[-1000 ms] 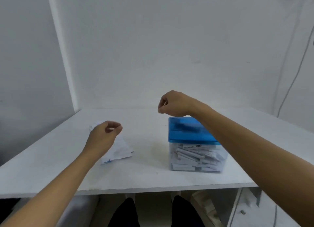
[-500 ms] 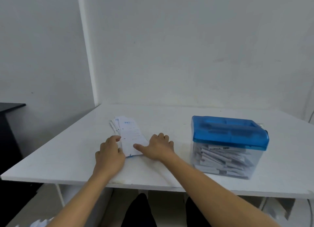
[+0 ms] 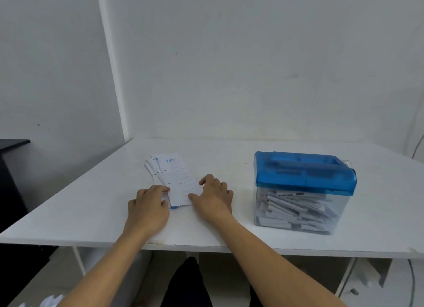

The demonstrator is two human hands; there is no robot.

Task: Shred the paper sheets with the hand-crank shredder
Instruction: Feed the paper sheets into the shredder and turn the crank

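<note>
Under both hands there's one white table [image 3: 91, 203], easily the biggest thing around, running well out to either side of them. Way off past the left hand [image 3: 149, 205] you can see one black cabinet [image 3: 11, 169], just its corner really.

Next down in size: one shredder [image 3: 302, 192], sitting on the table well to the right of the right hand [image 3: 213, 196], not touching it. It's got one blue lid [image 3: 305, 172] on one clear bin [image 3: 298, 217], and the bin is stuffed with white strips [image 3: 293, 205], way too many to count. Can't make out the crank from this angle.

Then one stack of paper sheets [image 3: 176, 180], lying flat right between the two hands and stretching away from them. The sheets are fanned a bit at the far left, so it's clearly several, but I can't get an exact number.

Two hands, both bare, both resting knuckles-up on the table. Left one has its fingers loosely bent, with a fingertip touching the stack's left edge. Right one has its thumb laid on the near right corner of the top sheet, other fingers relaxed on the table beside the stack. Neither is actually grabbing anything.
</note>
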